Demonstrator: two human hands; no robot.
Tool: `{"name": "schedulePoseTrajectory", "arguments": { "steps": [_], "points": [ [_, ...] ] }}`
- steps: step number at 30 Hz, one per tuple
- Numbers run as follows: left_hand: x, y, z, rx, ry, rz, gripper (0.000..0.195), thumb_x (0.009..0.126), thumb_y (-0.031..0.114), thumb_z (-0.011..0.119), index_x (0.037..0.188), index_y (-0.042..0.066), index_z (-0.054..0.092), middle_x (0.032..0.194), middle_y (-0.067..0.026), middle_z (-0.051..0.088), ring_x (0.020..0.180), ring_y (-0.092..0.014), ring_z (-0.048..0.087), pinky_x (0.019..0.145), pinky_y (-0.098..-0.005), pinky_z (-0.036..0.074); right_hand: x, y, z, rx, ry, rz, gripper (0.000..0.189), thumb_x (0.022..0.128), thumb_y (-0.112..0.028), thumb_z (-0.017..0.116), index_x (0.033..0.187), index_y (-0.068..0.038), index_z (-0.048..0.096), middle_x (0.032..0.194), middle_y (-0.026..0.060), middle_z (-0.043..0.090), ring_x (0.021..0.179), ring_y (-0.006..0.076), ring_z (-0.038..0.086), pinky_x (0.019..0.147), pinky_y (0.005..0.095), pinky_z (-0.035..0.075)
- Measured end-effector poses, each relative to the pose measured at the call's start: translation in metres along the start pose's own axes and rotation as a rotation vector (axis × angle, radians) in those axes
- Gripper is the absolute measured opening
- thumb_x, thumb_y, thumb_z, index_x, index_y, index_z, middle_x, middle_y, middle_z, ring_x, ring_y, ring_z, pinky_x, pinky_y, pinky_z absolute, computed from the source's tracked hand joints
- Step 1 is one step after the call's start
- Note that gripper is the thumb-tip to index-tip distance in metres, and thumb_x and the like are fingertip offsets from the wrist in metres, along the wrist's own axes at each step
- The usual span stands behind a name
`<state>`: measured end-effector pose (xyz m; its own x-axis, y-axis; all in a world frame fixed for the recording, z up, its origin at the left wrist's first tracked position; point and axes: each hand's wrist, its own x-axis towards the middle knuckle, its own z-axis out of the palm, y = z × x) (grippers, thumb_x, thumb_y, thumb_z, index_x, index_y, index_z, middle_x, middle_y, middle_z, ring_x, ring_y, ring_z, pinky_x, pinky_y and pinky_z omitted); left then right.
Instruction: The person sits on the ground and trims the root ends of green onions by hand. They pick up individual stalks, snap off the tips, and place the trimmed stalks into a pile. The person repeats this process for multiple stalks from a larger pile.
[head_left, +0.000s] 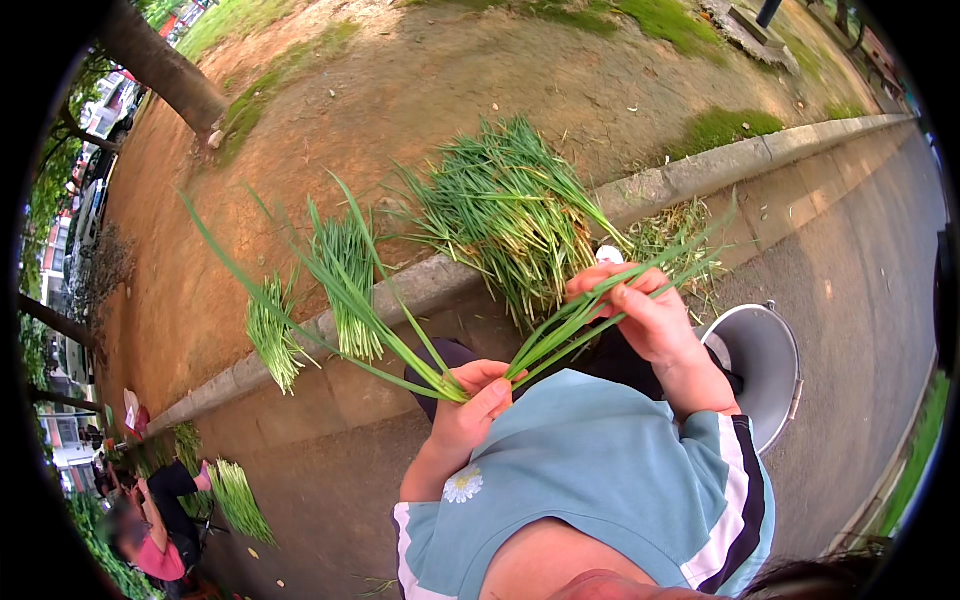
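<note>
My left hand (474, 396) grips green Chinese chives, or a similar leafy allium, in front of my chest. Some long leaves (360, 307) fan out from it toward the upper left. Other leaves (547, 341) run from this hand up to my right hand (646, 309), which has its thumb and fingertips pinched around them. Their tips stick out beyond my right fingers. Just past my hands lies a large heap of chives (510, 202) across the curb. Two smaller bunches, one nearer (349, 277) and one farther left (274, 330), rest over the curb edge.
A grey bucket (761, 360) stands by my right elbow. Loose trimmings (675, 229) lie beside the heap. The concrete curb (427, 289) separates bare soil from pavement. At lower left another person (161, 525) sits near more bunches (238, 499). A tree trunk (165, 67) rises at upper left.
</note>
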<state>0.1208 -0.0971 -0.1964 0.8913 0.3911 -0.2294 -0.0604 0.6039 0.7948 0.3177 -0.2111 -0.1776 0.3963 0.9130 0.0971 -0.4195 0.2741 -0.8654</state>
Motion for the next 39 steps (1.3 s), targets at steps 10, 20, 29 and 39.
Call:
{"name": "schedulePoseTrajectory", "arguments": {
  "steps": [10,20,29,39],
  "points": [
    [-0.009,0.03,-0.006,0.146,-0.042,-0.174,0.02,0.078,0.011,0.051,0.09,-0.004,0.057,0.057,0.0013,0.048,0.048,-0.003,0.034,0.043,-0.0174,0.023,-0.012,-0.018,-0.035,0.453,0.259,-0.021,0.021,0.08,-0.018,0.051,0.088,0.001,0.053,0.086,0.0139,0.054,0.054,0.0139,0.052,0.051,0.0218,0.043],
    [-0.012,0.042,-0.012,0.177,-0.001,-0.238,0.021,0.073,0.012,0.055,0.082,-0.006,0.054,0.068,-0.0069,0.057,0.044,-0.002,0.035,0.038,-0.0158,0.023,-0.021,-0.023,-0.072,0.175,0.48,-0.11,0.019,0.08,-0.014,0.05,0.09,0.003,0.05,0.079,0.0127,0.054,0.051,0.0129,0.052,0.044,0.0217,0.043],
    [-0.013,0.047,-0.017,0.208,0.024,-0.169,0.017,0.075,0.007,0.055,0.086,-0.004,0.058,0.066,-0.0017,0.056,0.052,-0.002,0.039,0.045,-0.0164,0.028,-0.033,-0.023,-0.089,0.028,0.432,-0.151,0.02,0.079,-0.009,0.051,0.091,0.006,0.052,0.082,0.0176,0.058,0.064,0.0188,0.059,0.054,0.0251,0.049],
    [-0.021,0.05,-0.022,0.346,0.103,-0.02,0.018,0.071,0.002,0.057,0.087,-0.006,0.058,0.08,-0.009,0.061,0.069,-0.009,0.054,0.062,-0.0197,0.042,-0.037,-0.032,-0.097,-0.452,0.463,-0.171,0.018,0.077,-0.008,0.054,0.087,0.006,0.057,0.077,0.0152,0.059,0.062,0.0162,0.058,0.055,0.023,0.047]
  ]
}}
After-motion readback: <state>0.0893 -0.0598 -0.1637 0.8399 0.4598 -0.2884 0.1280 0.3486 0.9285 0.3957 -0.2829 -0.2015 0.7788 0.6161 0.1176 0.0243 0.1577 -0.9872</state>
